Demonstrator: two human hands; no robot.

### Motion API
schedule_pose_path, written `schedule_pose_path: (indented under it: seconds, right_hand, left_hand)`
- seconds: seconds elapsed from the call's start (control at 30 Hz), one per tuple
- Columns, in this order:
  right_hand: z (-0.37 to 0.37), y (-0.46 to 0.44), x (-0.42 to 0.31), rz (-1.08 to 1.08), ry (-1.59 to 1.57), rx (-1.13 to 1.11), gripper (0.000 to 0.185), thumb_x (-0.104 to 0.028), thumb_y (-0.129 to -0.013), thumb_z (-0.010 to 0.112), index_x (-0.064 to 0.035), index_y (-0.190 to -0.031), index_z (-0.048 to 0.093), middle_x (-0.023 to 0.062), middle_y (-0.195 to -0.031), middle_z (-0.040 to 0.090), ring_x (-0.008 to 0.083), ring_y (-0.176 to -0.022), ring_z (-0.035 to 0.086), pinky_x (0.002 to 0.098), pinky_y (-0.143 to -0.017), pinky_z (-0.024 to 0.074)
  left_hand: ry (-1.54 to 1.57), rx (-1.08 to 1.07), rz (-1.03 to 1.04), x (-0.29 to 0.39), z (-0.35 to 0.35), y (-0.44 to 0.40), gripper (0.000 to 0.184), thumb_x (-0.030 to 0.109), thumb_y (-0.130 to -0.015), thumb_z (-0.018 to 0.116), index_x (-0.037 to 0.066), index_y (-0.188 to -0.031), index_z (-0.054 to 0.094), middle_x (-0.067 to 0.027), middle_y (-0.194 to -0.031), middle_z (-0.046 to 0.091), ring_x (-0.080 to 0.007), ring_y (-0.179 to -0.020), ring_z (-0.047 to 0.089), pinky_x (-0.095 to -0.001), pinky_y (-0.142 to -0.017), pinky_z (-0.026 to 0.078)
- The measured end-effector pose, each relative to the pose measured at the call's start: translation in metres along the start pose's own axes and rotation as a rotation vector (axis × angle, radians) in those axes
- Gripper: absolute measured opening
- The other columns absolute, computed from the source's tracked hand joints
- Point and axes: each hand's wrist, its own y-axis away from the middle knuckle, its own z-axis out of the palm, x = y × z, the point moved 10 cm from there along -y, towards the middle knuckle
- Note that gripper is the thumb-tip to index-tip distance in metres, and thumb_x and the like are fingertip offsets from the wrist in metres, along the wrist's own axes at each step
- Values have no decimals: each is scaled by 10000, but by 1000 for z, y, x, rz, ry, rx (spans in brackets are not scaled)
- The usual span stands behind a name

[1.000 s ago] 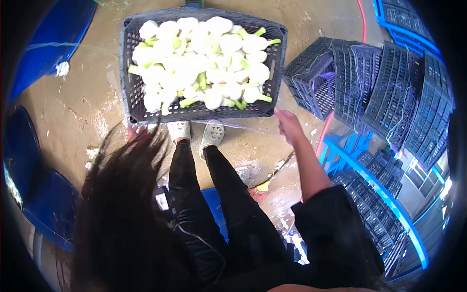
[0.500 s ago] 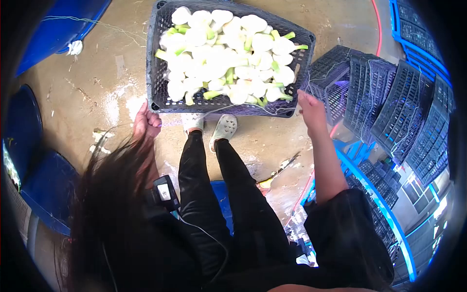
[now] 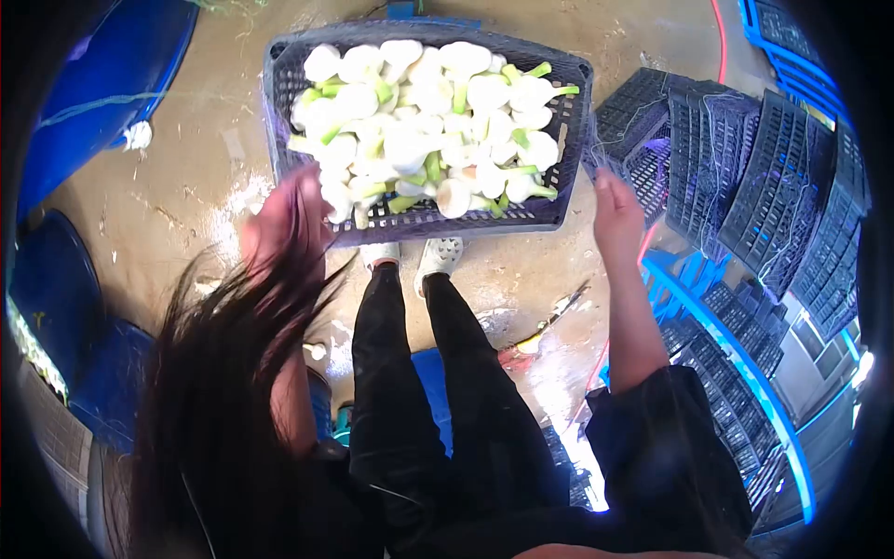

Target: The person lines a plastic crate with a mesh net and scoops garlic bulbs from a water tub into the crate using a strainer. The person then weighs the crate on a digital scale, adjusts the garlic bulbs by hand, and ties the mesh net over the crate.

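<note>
A black plastic crate (image 3: 549,220) full of white bulbs (image 3: 410,140) with short green stems is in front of me, above my feet. My left hand (image 3: 287,216) is at the crate's near left corner, smeared by motion and partly covered by dark hair, so its fingers are unclear. Just off the near right corner is my right hand (image 3: 618,216), its fingers curled closed with the thumb up. A thin string (image 3: 594,140) runs from its fingertips up along the crate's right side.
Several black crates (image 3: 712,168) lean in a row at the right, beside a blue metal frame (image 3: 745,359) and a red hose (image 3: 721,42). Blue containers (image 3: 126,88) line the left side. My light clogs (image 3: 441,253) are on the wet floor (image 3: 177,186).
My left hand has risen from below the crate's corner to overlap it. My right hand has shifted right, slightly away from the crate. The string no longer shows across the crate's near edge.
</note>
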Motion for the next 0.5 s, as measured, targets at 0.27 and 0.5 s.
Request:
schedule_pose_path:
  seconds: [0.27, 0.5]
  right_hand:
    - [-43, -127, -39, -239, -206, 467, 346, -289, -865, 521, -2, -1050, 584, 127, -973, 626, 186, -888, 582, 296, -781, 445]
    - [82, -176, 58, 749, -447, -299, 316, -418, -835, 495, -131, -827, 625, -19, -680, 563, 100, -551, 483, 226, -492, 374]
  left_hand:
    - [-36, 558, 180, 24, -65, -170, 626, 597, -810, 465, 3, -950, 605, -98, -807, 634, -229, -788, 568, -360, -753, 430]
    - [374, -326, -586, -88, 22, -243, 501, 593, -822, 427, 113, -858, 565, 31, -587, 493, -114, -504, 473, -261, -443, 375]
